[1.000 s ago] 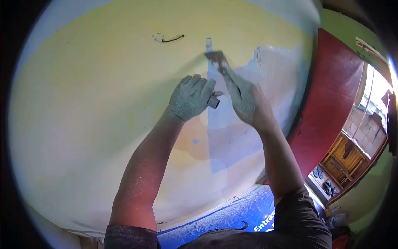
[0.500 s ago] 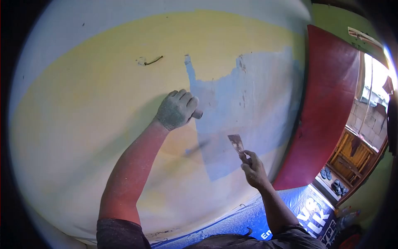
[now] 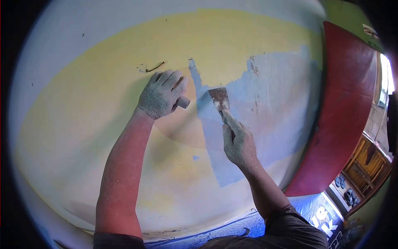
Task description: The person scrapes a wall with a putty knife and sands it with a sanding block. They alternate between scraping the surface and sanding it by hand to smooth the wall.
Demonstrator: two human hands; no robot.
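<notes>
Dust coats my left hand, which is closed around a small grey cylindrical piece near the wall, just left of the blue area. My right hand grips the handle of a scraper, its wide worn blade pointing up over the top of the blue patch. Whether the blade touches the wall cannot be told. A bent wire sticks out of the wall above my left hand.
A dark red panel stands at the right of the wall. Beyond it are a doorway, a wooden gate and some footwear. A blue printed sheet lies below.
My left hand has moved up and left with the grey piece. My right hand has raised the scraper up and left, toward the upper edge of the blue patch. The view has shifted slightly.
</notes>
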